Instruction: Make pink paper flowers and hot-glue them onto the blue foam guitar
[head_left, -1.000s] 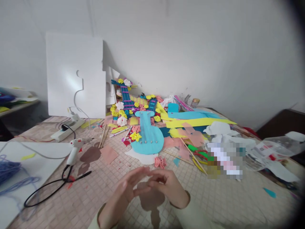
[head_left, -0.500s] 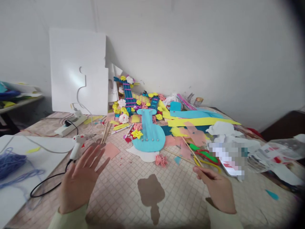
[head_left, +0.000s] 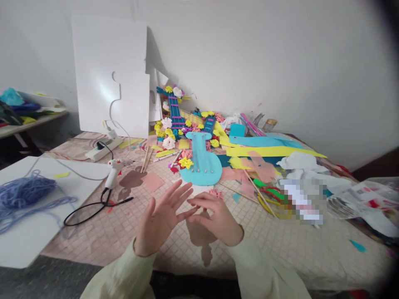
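My left hand (head_left: 163,218) is raised over the near middle of the table, palm showing and fingers spread, with nothing in it. Beside it, my right hand (head_left: 218,218) has its fingers bent and apart around the tip of the left little finger. Whether they press on it I cannot tell. Just beyond both hands lies a light-blue guitar-shaped cutout (head_left: 201,162) with small studs along its lower part. A yellow paper flower (head_left: 186,162) sits on its left edge. A pink crinkled paper flower (head_left: 216,193) is partly hidden behind my right hand.
A white glue gun (head_left: 112,174) with a black cable stands at left, near a power strip (head_left: 104,149) and blue yarn (head_left: 26,191). Wooden sticks (head_left: 260,193), scissors (head_left: 268,199), paper strips (head_left: 274,152) and a pixelated phone-like object (head_left: 301,201) lie at right. A white board (head_left: 112,79) leans on the wall.
My right hand has left the wooden stick at right and come inward to my left hand. My left hand has moved right, away from the glue gun. The camera view has shifted.
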Demonstrator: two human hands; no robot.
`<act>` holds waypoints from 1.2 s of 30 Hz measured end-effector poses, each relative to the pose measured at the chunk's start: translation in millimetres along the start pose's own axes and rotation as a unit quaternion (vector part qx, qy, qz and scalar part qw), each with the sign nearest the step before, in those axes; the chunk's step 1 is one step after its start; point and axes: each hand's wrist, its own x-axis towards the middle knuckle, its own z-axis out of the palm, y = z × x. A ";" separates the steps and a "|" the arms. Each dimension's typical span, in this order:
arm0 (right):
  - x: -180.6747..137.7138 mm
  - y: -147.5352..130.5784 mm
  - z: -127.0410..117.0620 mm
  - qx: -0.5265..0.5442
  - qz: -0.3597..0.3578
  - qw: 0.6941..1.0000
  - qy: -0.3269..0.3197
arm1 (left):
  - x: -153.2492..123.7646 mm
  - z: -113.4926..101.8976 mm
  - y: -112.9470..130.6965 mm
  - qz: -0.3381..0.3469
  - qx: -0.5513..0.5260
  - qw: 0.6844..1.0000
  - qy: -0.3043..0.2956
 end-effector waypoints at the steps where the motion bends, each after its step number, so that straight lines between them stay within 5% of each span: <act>1: 1.4 -0.1 3.2 0.001 -0.004 1.000 -0.005 | -0.5 1.1 -0.2 -0.001 0.011 1.000 -0.005; 6: -3.7 1.4 14.6 0.052 0.040 0.997 0.039 | -3.2 -0.5 -1.5 -0.011 0.010 0.999 -0.033; 10: -20.7 19.4 -5.5 0.031 0.108 0.973 0.200 | -10.6 -15.1 -1.4 -0.023 0.116 0.992 -0.042; 17: -65.9 67.5 -87.3 -0.047 0.260 0.865 0.427 | -21.2 -55.6 20.1 0.020 0.432 0.890 0.147; 22: -67.1 82.8 -112.6 -0.059 0.313 0.854 0.411 | -2.9 -64.7 36.6 0.021 0.525 0.839 0.140; 29: -27.2 90.5 -114.5 -0.007 0.263 0.920 0.292 | 35.8 -56.7 29.6 -0.046 0.604 0.796 0.010; 33: -1.4 98.7 -105.0 -0.017 0.224 0.950 0.216 | 33.3 -51.8 9.5 -0.055 0.642 0.761 -0.067; 36: 16.8 112.8 -96.4 -0.035 0.223 0.956 0.189 | 27.4 -61.6 2.9 -0.040 0.668 0.740 -0.064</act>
